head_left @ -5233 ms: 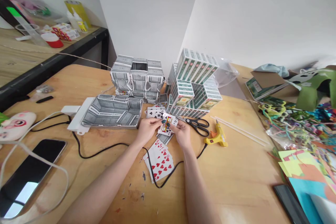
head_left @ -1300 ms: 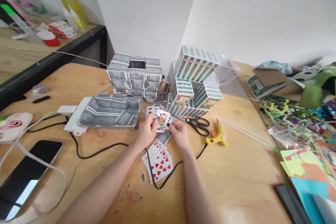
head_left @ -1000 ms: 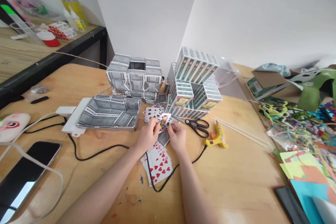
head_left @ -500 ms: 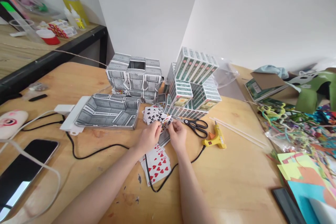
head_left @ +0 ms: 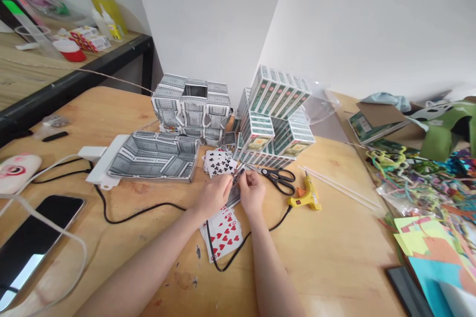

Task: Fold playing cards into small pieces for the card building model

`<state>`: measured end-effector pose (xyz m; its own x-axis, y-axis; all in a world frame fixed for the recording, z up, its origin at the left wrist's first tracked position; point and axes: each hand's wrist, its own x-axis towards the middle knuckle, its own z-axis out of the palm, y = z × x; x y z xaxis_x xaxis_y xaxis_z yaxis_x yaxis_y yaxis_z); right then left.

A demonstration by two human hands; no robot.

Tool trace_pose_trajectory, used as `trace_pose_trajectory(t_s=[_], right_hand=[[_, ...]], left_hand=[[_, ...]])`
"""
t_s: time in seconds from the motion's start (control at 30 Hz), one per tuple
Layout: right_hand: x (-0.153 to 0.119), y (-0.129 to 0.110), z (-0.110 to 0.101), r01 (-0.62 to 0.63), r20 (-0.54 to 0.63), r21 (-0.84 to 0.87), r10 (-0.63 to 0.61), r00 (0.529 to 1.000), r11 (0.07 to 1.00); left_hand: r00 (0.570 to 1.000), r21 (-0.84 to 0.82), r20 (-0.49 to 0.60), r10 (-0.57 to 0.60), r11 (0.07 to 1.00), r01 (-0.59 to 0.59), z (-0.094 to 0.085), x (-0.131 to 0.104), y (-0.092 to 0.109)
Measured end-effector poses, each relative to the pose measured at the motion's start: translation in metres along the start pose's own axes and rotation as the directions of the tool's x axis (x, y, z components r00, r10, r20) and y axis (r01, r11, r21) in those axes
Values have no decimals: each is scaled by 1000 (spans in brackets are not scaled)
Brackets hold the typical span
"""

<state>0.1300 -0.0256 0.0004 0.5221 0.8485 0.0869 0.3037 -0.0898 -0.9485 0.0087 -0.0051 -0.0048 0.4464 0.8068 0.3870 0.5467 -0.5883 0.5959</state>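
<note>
My left hand [head_left: 214, 195] and my right hand [head_left: 252, 190] meet at the middle of the table, fingers pinched on one playing card [head_left: 238, 173] between them. The card is seen nearly edge-on and the fingers cover most of it. Just behind lie fanned club cards [head_left: 219, 162]. Heart cards [head_left: 222, 237] are spread on the table below the hands, with a black cable across them. Black-handled scissors [head_left: 278, 178] rest right of my right hand, and a yellow glue gun [head_left: 307, 195] lies beyond them.
An open tray made of cards [head_left: 154, 158] stands at left, before a larger card-built structure [head_left: 191, 109]. Stacked card boxes [head_left: 275, 119] rise behind the scissors. White glue sticks [head_left: 338, 188] lie at right. A phone [head_left: 37, 242] sits front left, craft scraps [head_left: 427, 183] far right.
The card between my fingers has turned from showing part of its printed face to nearly edge-on. Both hands stay in about the same place.
</note>
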Motion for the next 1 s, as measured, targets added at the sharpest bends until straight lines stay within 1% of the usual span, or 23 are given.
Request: trace_pose_trajectory(t_s=[0.27, 0.37, 0.47, 0.53, 0.6, 0.67, 0.73, 0.83, 0.9, 1.0], right_hand=[[0, 3, 0, 11, -75, -31, -13, 997, 999], [1, 3, -1, 4, -80, -12, -5, 997, 1000], [4, 2, -2, -35, 7, 128, 34, 999, 991], [6, 1, -4, -88, 113, 241, 62, 992, 966], [7, 1, -6, -144, 241, 312, 68, 968, 939], [8, 1, -6, -181, 338, 341, 59, 939, 923], [7, 1, -6, -187, 375, 345, 48, 926, 920], [6, 3, -5, -147, 358, 310, 28, 933, 939], [5, 4, -4, -91, 322, 257, 3, 947, 962], [2, 4, -2, 40, 233, 86, -59, 971, 995]], left_hand=[[999, 24, 18, 41, 999, -41, 0, 0, 3], [1000, 8, 6, 26, 1000, -26, 0, 0, 3], [997, -34, -54, -63, 998, 61, -1, 0, 1], [985, -50, -95, -143, 989, 139, -1, 0, 0], [971, -46, -129, -200, 980, 196, -1, 0, -2], [962, -31, -158, -221, 975, 219, -2, 1, -4], [960, -21, -170, -221, 975, 221, -3, 2, -6], [965, -11, -164, -205, 978, 206, -3, 2, -7], [968, -8, -156, -196, 980, 197, -3, 2, -7], [972, -12, -130, -193, 981, 193, -2, 2, -7]])
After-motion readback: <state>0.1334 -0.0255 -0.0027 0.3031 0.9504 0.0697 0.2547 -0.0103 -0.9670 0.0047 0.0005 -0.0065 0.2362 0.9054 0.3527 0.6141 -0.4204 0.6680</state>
